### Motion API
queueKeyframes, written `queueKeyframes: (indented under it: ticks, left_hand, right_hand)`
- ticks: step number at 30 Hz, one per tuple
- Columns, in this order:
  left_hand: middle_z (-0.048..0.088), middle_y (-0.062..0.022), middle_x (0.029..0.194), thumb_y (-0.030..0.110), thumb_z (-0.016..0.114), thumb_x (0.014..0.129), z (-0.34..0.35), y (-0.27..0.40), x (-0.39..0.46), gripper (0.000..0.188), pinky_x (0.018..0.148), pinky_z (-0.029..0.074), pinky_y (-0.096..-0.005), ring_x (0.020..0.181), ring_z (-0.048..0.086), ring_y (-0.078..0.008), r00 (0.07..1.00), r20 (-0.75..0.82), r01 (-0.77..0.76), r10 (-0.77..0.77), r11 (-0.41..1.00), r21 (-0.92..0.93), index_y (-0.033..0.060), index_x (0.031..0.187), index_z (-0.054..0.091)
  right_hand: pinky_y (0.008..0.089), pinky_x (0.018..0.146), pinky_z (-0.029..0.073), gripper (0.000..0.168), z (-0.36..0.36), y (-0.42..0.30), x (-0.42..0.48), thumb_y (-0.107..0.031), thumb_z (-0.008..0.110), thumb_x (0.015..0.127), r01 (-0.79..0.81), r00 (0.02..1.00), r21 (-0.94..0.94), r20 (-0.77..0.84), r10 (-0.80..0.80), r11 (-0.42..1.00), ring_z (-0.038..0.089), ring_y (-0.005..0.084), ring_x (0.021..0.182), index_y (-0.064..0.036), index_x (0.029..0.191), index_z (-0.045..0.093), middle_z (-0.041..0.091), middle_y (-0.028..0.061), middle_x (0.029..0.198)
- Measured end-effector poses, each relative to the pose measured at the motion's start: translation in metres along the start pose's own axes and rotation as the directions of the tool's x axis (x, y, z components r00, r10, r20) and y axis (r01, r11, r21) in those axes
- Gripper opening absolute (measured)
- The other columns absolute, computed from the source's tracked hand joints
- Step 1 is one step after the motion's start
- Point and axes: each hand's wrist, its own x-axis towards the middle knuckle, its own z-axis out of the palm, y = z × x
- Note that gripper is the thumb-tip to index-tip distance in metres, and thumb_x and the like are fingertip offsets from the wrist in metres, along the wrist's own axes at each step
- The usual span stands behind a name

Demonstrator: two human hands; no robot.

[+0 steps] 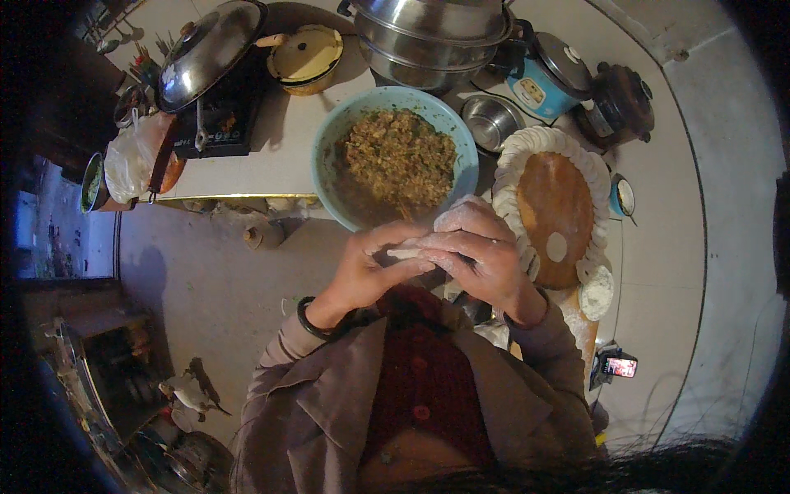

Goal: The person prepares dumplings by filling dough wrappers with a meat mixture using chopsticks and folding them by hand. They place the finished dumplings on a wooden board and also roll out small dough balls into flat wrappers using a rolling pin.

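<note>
Both hands meet in front of my chest, at the near rim of a light blue basin (324, 179). Between the fingers of my left hand (364, 262) and my right hand (484, 253) is a pale dough dumpling (402, 253), mostly hidden by the fingers. White flour coats the right fingers. Minced filling (401, 154) with green bits fills much of the basin, and something like chopsticks leans at its near side. To the right, an oval wooden board (555, 204) carries a ring of folded dumplings (515, 154). One flat round wrapper (556, 247) lies on the board.
Behind the basin stand a steel steamer pot (432, 55), a steel bowl (492, 120) and a blue rice cooker (546, 80). A lidded wok (210, 55) and enamel pot (305, 58) are at left. A flour bowl (596, 293) sits by the board. A cat (190, 392) is on the floor.
</note>
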Motion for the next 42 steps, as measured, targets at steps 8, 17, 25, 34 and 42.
queueKeyframes:
  ticks: [8, 17, 25, 34, 42]
  left_hand:
    - [0.068, -0.0019, 0.101, 0.005, 0.077, 0.082, -0.004, 0.009, 0.005, 0.035, 0.077, 0.051, -0.0256, 0.09, 0.061, -0.0087, 0.985, 0.078, 0.158, -0.152, 0.984, -0.081, 0.0011, 0.115, 0.065]
    - [0.068, -0.001, 0.1, 0.003, 0.079, 0.079, -0.004, 0.012, 0.005, 0.037, 0.08, 0.05, -0.0269, 0.091, 0.061, -0.0081, 0.987, 0.096, 0.132, -0.131, 0.991, -0.012, 0.0013, 0.113, 0.066]
    - [0.07, -0.0052, 0.099, 0.006, 0.081, 0.077, -0.006, 0.008, 0.006, 0.034, 0.082, 0.05, -0.0287, 0.091, 0.063, -0.0104, 0.994, 0.089, 0.067, -0.069, 0.997, 0.033, 0.0018, 0.108, 0.068]
    - [0.069, -0.0081, 0.102, 0.011, 0.075, 0.085, -0.006, 0.016, 0.007, 0.032, 0.082, 0.048, -0.031, 0.092, 0.059, -0.011, 0.985, 0.163, 0.053, -0.059, 0.998, 0.042, 0.0017, 0.114, 0.067]
    - [0.069, -0.0016, 0.092, 0.012, 0.072, 0.089, -0.005, 0.012, 0.004, 0.027, 0.075, 0.049, -0.0268, 0.085, 0.058, -0.0068, 0.98, 0.181, 0.093, -0.079, 0.993, -0.069, 0.001, 0.113, 0.068]
  right_hand:
    - [0.0375, 0.07, 0.05, 0.018, 0.0, -0.002, 0.008, -0.008, 0.076, 0.076, 0.005, 1.0, 0.018, -0.027, -0.005, 1.0, 0.062, 0.0263, 0.079, -0.005, 0.092, 0.071, 0.064, 0.0077, 0.088]
    - [0.0378, 0.069, 0.05, 0.018, 0.001, 0.002, 0.006, -0.005, 0.076, 0.075, -0.004, 1.0, 0.008, -0.007, 0.004, 1.0, 0.062, 0.0276, 0.08, -0.004, 0.093, 0.07, 0.064, 0.009, 0.088]
    - [0.0365, 0.073, 0.051, 0.014, -0.001, 0.001, 0.009, -0.002, 0.073, 0.077, -0.058, 0.998, 0.12, -0.026, 0.061, 0.991, 0.062, 0.0272, 0.083, -0.003, 0.09, 0.069, 0.064, 0.0092, 0.088]
    - [0.0362, 0.075, 0.051, 0.007, -0.005, 0.004, 0.007, -0.002, 0.069, 0.081, -0.16, 0.987, 0.158, 0.06, 0.152, 0.974, 0.063, 0.0263, 0.084, -0.002, 0.088, 0.069, 0.063, 0.0092, 0.088]
    - [0.035, 0.076, 0.051, 0.007, -0.004, -0.002, 0.014, -0.001, 0.069, 0.08, -0.166, 0.985, 0.13, 0.064, 0.159, 0.978, 0.063, 0.0262, 0.085, -0.001, 0.088, 0.069, 0.063, 0.0091, 0.09]
